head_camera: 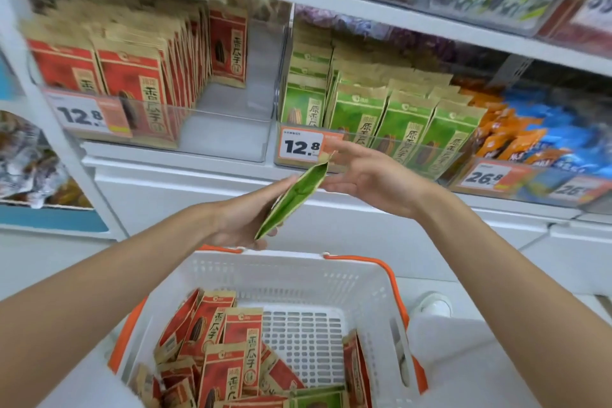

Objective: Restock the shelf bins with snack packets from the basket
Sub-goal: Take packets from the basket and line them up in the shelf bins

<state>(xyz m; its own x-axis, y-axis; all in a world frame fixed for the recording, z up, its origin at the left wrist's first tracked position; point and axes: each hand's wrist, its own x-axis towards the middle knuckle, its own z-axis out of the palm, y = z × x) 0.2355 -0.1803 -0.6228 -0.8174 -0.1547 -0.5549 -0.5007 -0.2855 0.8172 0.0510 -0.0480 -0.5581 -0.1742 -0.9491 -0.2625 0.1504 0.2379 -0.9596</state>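
Note:
My left hand [245,212] grips a green snack packet [294,195], seen edge-on, above the white basket [374,301] with orange handles. My right hand [367,175] is spread open just right of the packet, its fingertips touching the top end. Several red packets [228,351] and one green one lie in the basket. On the shelf, the clear bin of green packets [381,122] stands right behind my hands. The clear bin of red packets [139,89] is to the left, with bare floor on its right side.
Price tags reading 12.8 [299,146] hang on both bin fronts. Orange and blue snack bags [530,136] fill the bin at the right. An upper shelf with more bins runs overhead. White shelf base panels lie below the bins.

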